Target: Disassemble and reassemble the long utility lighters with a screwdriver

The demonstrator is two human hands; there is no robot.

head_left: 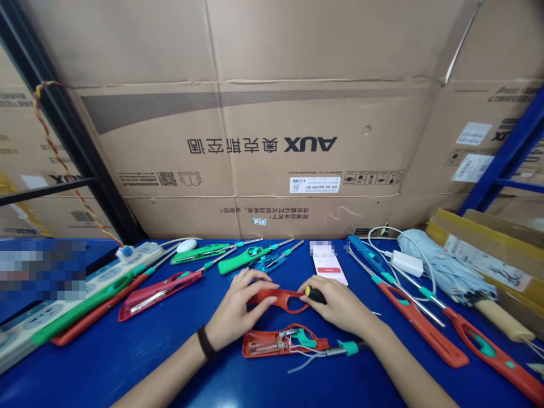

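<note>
An orange casing half of a long-necked lighter (293, 302), with an oval trigger opening, is gripped at its left end by my left hand (238, 306). My right hand (342, 303) pinches the casing's right end and also holds a screwdriver (315, 294) with a black and yellow handle; its shaft is hidden. Just below both hands, the matching opened lighter half (251, 344) lies on the blue table. Inside it are a clear fuel tank, a teal trigger and white wires. Its metal tube, with a teal collar (349, 347), runs right beneath my right forearm.
Several lighters lie around: green (238, 260) and red (159, 289) on the left, orange (420, 323) and blue (372, 255) on the right. A phone (330, 269), power strip (104, 277), white adapter (407, 263) and folded umbrella (442, 263) are near. A cardboard box (255, 119) stands behind.
</note>
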